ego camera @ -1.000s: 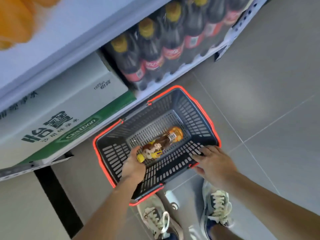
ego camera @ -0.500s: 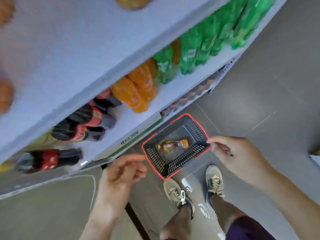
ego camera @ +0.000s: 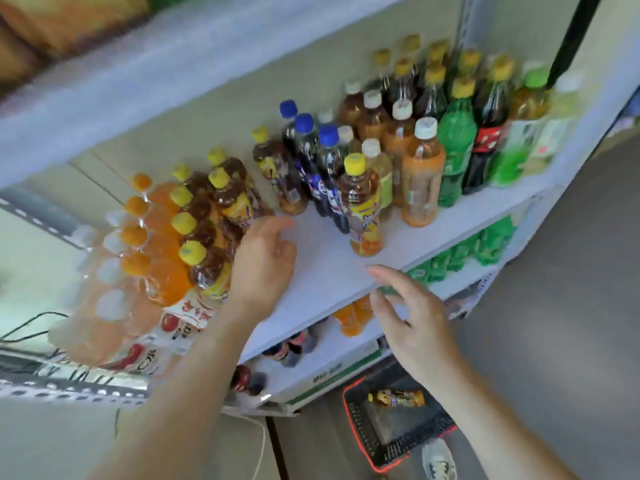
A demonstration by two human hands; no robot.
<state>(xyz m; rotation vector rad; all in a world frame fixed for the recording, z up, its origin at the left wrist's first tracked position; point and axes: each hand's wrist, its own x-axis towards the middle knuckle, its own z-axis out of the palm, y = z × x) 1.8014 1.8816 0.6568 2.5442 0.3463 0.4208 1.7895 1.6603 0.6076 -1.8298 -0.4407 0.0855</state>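
Note:
My left hand [ego camera: 264, 261] hovers over the white shelf [ego camera: 325, 265], fingers loosely spread, right beside a group of yellow-capped brown tea bottles [ego camera: 211, 216]; it holds nothing. My right hand [ego camera: 412, 317] is raised at the shelf's front edge, fingers relaxed and empty. One yellow-capped tea bottle [ego camera: 362, 206] stands alone near the shelf front. Down on the floor sits a dark basket with a red rim [ego camera: 360, 441], and a tea bottle [ego camera: 398, 398] lies inside it.
Orange soda bottles [ego camera: 152, 244] stand left of the tea. Blue-capped cola [ego camera: 318, 168], orange juice [ego camera: 420, 174] and green bottles [ego camera: 453, 147] fill the shelf's back and right. Lower shelves hold more drinks. My shoe [ego camera: 438, 462] is beside the basket.
Both hands left the basket, where the left one had laid the tea bottle, and rose to the upper shelf. The view swung up from the floor to the shelves.

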